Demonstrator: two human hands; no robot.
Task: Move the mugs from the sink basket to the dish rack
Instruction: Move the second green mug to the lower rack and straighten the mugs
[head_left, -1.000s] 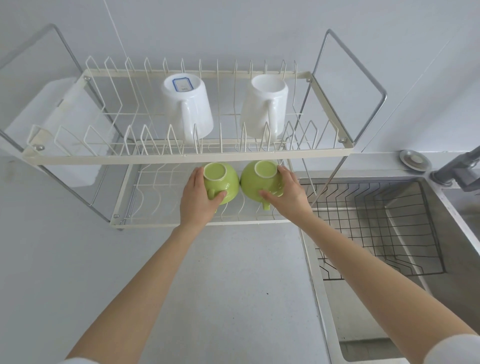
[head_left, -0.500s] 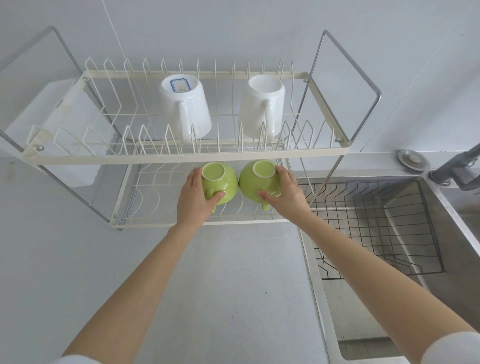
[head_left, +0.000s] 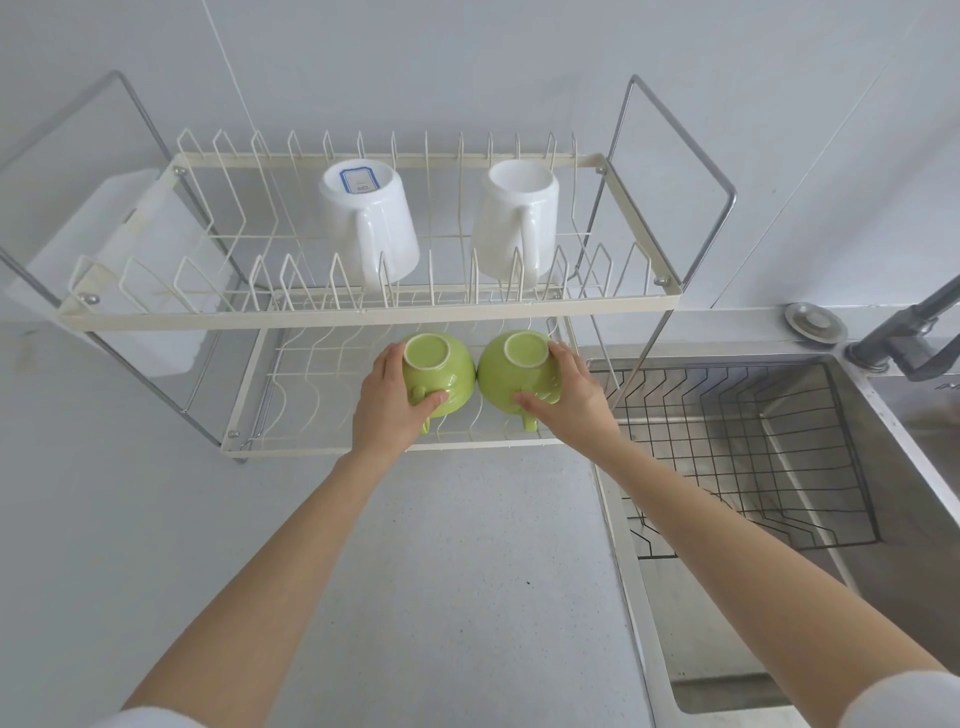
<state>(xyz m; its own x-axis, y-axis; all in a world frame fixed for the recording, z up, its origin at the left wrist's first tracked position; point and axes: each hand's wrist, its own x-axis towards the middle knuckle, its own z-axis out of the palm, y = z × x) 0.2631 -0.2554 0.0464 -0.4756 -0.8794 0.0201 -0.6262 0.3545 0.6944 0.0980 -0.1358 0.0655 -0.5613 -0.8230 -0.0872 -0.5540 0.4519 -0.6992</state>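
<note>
Both hands are up at the dish rack (head_left: 332, 315), working on its lower shelf. The left hand (head_left: 387, 410) is wrapping around the left green mug (head_left: 441, 371), fingers curling over its far side and the thumb pressing in near the handle. The right hand (head_left: 569, 402) is gripping the right green mug (head_left: 511, 369) the same way, thumb lying across the near side just above the handle, fingers hooking round the right flank. Both mugs are sitting upside down, pale bases facing up, side by side and touching or very nearly touching in the middle of the lower shelf; whether they are fully resting on the wires is hard to tell.

Up on the top shelf, two white mugs are standing between the prongs, also upside down, handles pointing toward the camera. The left white mug (head_left: 369, 221) is showing a blue-edged label on its base; the right white mug (head_left: 517, 218) is sitting well apart from it.

Off to the right, the sink basket (head_left: 753, 457), a dark wire one, is sitting inside the steel sink (head_left: 924, 467). A faucet (head_left: 904, 338) is poking in at the right edge, with a round metal plug (head_left: 814, 322) just beside it on the ledge.
</note>
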